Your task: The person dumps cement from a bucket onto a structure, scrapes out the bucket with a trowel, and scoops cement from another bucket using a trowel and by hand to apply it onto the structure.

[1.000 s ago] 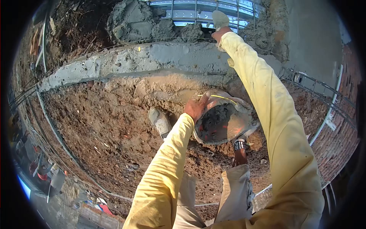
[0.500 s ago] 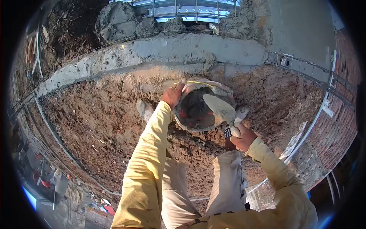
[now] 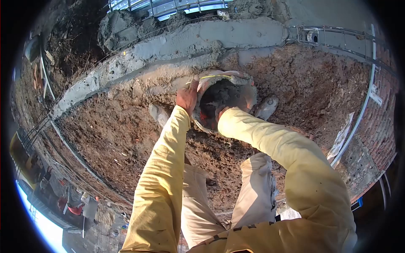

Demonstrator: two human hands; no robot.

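My left hand (image 3: 187,96) grips the left side of the rim of a round, mortar-smeared bucket (image 3: 249,93), its thumb over the edge. A yellow strip (image 3: 215,76) runs along the far rim. Wet grey mortar (image 3: 223,93) lies inside, with a reddish patch showing at the left. My right hand (image 3: 221,112) reaches down into the bucket, mostly hidden by its own sleeve and the near rim. The trowel it held half a second ago is out of sight inside. My two mortar-covered shoes (image 3: 267,107) stand on either side of the bucket.
Beyond the bucket runs a curved grey concrete ledge (image 3: 177,44), with a string line above it. Mortar heaps (image 3: 118,31) and a metal grid lie behind. Rough reddish soil (image 3: 105,143) surrounds my feet. Rebar (image 3: 337,44) and a brick wall (image 3: 379,130) are at the right.
My right hand has swung left and down with the trowel, from beside the bucket to inside it. My left hand stays on the rim. The view has shifted and turned slightly.
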